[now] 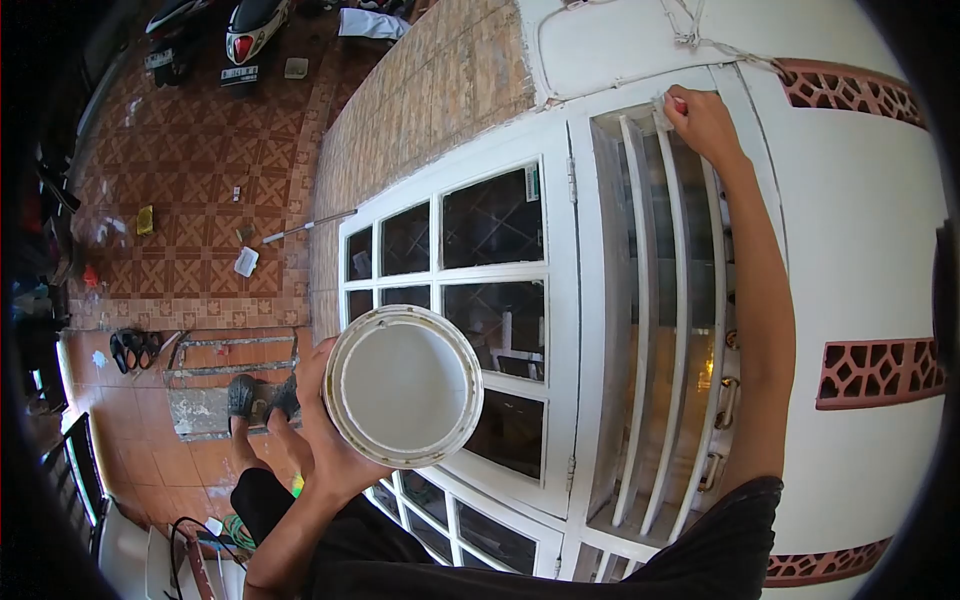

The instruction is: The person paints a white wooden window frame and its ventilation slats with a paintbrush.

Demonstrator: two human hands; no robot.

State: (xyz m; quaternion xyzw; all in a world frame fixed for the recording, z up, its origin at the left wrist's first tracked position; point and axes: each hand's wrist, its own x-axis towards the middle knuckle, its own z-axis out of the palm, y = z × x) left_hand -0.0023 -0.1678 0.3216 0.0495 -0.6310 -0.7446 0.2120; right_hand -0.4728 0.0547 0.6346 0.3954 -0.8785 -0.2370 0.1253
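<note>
My left hand (328, 432) is wrapped round the side of a round paint can (474, 390), its open top facing me. White paint (400, 390) shows inside, and dried drips mark the rim. Farther up, my right hand (708, 125) is closed on a small paintbrush (663, 112) with a red handle. Its pale bristles are right at the end of the white window bars (640, 260), close to the frame (610, 112). My fingers cover most of the brush handle. Glass lies behind the bars.
Beside the bars is a white door (562, 300) with glass panes. Motorbikes (250, 35) stand on the tiled floor (190, 200) at the upper left. A pole (305, 226), a white tray (246, 262) and black sandals (135, 350) lie there. My feet are on a grey step (200, 412).
</note>
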